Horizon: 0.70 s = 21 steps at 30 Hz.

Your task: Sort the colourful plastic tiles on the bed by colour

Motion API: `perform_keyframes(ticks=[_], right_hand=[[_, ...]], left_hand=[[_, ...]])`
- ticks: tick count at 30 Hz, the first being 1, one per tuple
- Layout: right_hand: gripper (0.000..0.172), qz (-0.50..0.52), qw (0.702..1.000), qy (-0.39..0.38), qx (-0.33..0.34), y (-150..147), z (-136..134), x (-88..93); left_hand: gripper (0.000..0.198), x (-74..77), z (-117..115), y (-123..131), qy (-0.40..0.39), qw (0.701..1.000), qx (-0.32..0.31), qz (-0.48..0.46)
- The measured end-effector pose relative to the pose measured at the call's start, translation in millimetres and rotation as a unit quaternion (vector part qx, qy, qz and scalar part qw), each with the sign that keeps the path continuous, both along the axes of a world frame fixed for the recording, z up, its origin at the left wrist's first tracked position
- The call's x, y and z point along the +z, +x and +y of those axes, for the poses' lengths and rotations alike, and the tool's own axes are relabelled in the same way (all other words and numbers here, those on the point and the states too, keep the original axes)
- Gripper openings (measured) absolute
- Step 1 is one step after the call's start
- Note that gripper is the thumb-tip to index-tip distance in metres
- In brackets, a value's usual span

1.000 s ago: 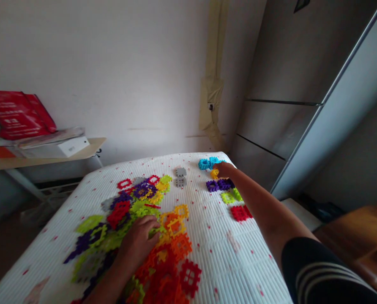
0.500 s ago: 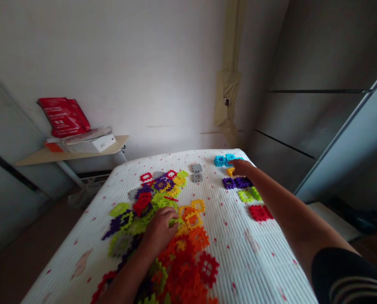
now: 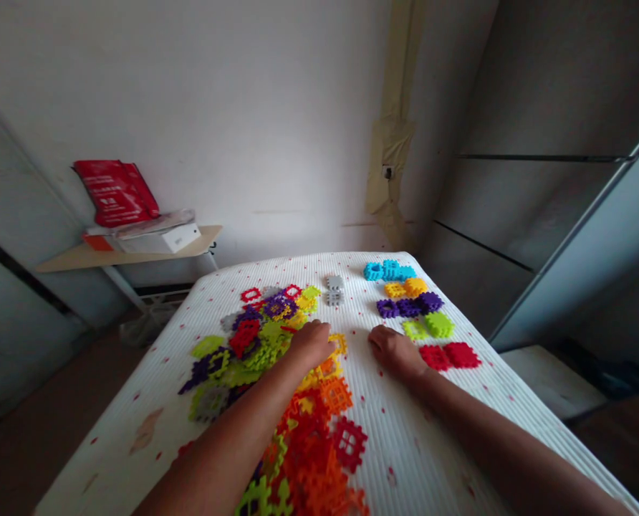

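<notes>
My left hand rests over the right side of a heap of plastic interlocking squares, by the yellow squares. Its fingers are curled inward, and whatever they may hold is hidden. To the right, my right hand hovers over or touches the bedcover, fingers bent, nothing visible in them. Nearest to it are a flat lime square and a red stack. Beyond lie sorted rows: purple squares, yellow stacks and blue stacks. Grey squares sit in the middle.
The heap holds lime squares, orange squares and a red window square. White ribbed cloth covers the surface. At left stands a small table with red packets and a white box. A cabinet rises on the right.
My right hand has drawn back from the yellow and blue stacks toward the heap; the yellow row now shows fully. My left hand has moved forward and right over the heap.
</notes>
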State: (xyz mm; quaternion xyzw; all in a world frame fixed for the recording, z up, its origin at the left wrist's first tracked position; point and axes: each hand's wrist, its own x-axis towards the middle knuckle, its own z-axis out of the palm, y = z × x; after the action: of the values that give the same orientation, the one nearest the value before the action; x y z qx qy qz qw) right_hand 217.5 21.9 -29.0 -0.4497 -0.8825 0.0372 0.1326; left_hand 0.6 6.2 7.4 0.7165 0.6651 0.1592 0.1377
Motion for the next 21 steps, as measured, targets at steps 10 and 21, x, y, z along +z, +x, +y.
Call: perform_keyframes(ticks=[10,21], right_hand=[[0.017,0.018,1.000,0.021,-0.004,-1.0,-2.7,1.9],[0.015,0.159,0.983,-0.083,-0.028,4.5,5.9,6.7]], left_hand=[[0.013,3.2,8.5,0.1,0.026,0.999,0.028,-0.025],[0.015,6.2,-25.5,-17.8,0.141,0.982,-0.035,-0.121]])
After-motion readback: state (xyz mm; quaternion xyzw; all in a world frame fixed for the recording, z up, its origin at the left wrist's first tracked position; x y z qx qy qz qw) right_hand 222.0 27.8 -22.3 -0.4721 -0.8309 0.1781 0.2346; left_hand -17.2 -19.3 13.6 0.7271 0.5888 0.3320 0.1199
